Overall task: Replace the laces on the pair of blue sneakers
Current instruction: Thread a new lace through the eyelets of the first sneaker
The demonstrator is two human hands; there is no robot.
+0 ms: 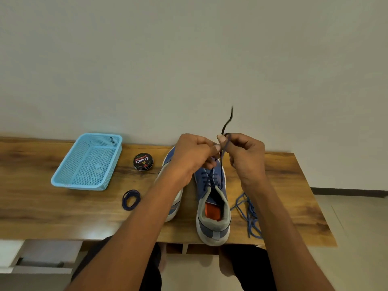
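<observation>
Right sneaker [213, 206] stands on the wooden desk [63, 211], heel toward the viewer, partly threaded with a dark lace [223, 152]. Above its toe, the left hand [192, 156] and right hand [245, 156] each pinch the lace with curled fingers, one end rising free above them. Left of this sneaker: the second sneaker [175, 204], largely hidden by the forearm; a coiled dark lace [131, 199]; a polish tin [143, 161]; a blue basket [63, 182]. Right of it: a loose blue lace [249, 215].
</observation>
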